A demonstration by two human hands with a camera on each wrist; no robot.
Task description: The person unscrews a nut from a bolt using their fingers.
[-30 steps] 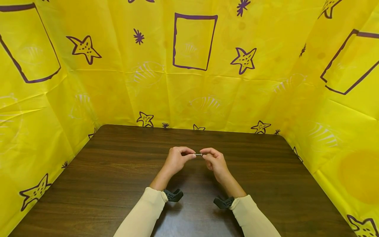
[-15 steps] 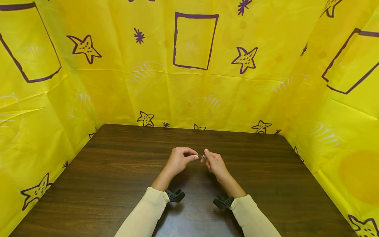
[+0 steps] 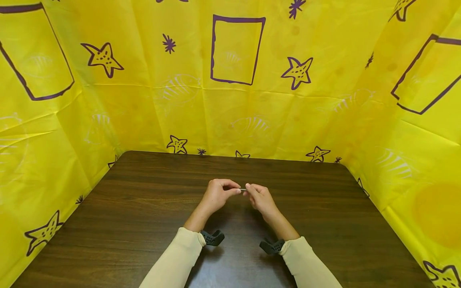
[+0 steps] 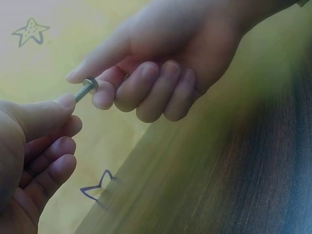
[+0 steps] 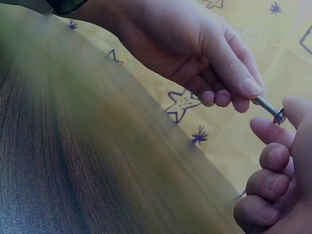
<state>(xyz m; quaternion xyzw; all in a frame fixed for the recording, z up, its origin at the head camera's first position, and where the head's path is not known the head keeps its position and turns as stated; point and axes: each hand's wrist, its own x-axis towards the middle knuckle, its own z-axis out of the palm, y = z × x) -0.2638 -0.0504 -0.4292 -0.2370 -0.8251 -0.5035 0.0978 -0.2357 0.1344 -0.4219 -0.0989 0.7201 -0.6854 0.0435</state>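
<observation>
A thin metal bolt (image 3: 243, 189) spans the space between both hands, held above the table. My left hand (image 3: 217, 195) pinches its shank between thumb and index finger. At the other end is a wider round piece, a head or a nut (image 5: 279, 117); which of the two I cannot tell. My right hand (image 3: 263, 197) has its thumb and index finger on either side of that wider end. In the left wrist view, the remaining fingers of the right hand (image 4: 165, 58) curl in toward the palm. A short bare stretch of shank (image 4: 84, 92) shows between the hands.
Below the hands lies a dark wood-grain table (image 3: 144, 208). Yellow cloth (image 3: 230, 104) printed with starfish and fish rises behind the table and along both sides. Each wrist wears a dark band-like mount (image 3: 213, 238).
The right thumb rose from below the bolt's wider end to above it, then came down over it. The left hand shifted slightly right early on and kept its pinch.
</observation>
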